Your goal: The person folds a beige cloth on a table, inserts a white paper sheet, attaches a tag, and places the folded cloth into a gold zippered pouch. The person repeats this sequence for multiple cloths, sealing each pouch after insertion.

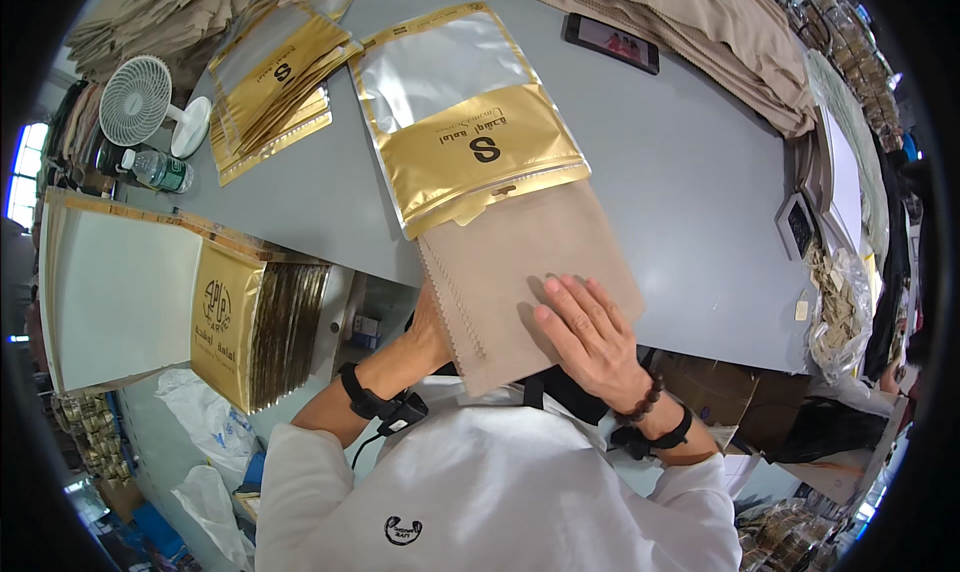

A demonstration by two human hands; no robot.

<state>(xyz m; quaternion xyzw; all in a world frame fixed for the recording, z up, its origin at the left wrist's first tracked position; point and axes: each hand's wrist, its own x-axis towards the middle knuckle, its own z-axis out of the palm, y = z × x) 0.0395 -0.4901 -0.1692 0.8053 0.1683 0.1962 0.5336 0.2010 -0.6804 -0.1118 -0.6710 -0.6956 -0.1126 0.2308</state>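
A folded beige cloth (pixel 517 249) with a zigzag-cut edge lies before me, its near end reaching past the table's front edge. My left hand (pixel 433 321) goes under the cloth's left side, and its fingers are hidden there. On top, my right hand (pixel 592 339) rests nearly flat with its fingers slightly apart. The far end of the cloth meets the near edge of a gold plastic pouch (pixel 480 152) with a clear window. Whether the cloth's end is under the pouch or inside its opening, I cannot tell.
More gold pouches (pixel 277 84) lie at the back left, near a white fan (pixel 139 103) and a plastic bottle (pixel 159 170). A box (pixel 120 294) of packed pouches (pixel 259 324) stands left. Beige fabric (pixel 675 24) lines the back edge, near a phone (pixel 612 43).
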